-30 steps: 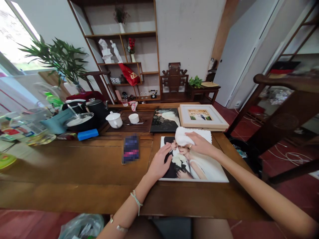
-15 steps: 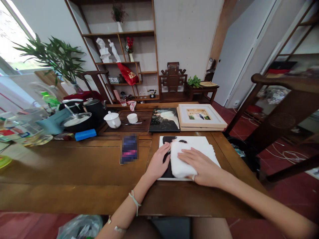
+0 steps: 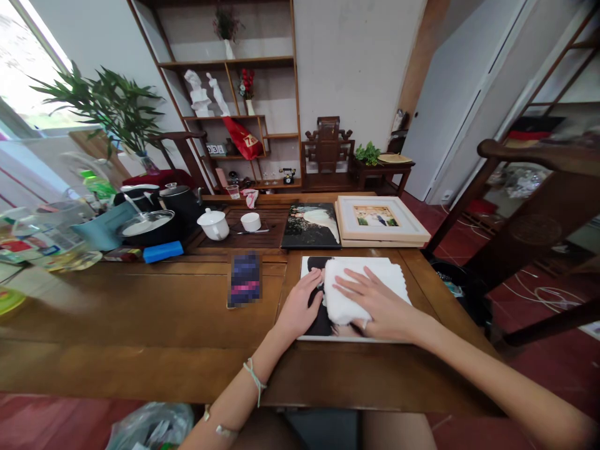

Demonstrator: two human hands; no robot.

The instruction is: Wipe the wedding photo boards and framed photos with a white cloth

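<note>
A photo panel point(image 3: 314, 320) showing people lies flat on the wooden table in front of me, partly covered by a folded white cloth point(image 3: 344, 306). My right hand point(image 3: 370, 297) presses the cloth onto the panel, fingers spread over its top and the thumb side at its lower edge. Over the panel's left part rests my left hand point(image 3: 302, 303), open, its fingertips close to the cloth's left edge. The cloth and my hands hide most of the picture.
Behind the panel lie a dark photo panel point(image 3: 310, 228) and a stack topped by a white picture frame point(image 3: 415, 232). Left of my hands is a phone-like object point(image 3: 244, 279), blurred. A lidded white bowl point(image 3: 213, 225), white cup point(image 3: 251, 222) and black kettle point(image 3: 180, 209) stand farther back.
My right hand and the cloth have shifted slightly up the panel, away from me, uncovering more of its lower edge. My left hand stays in place on the panel.
</note>
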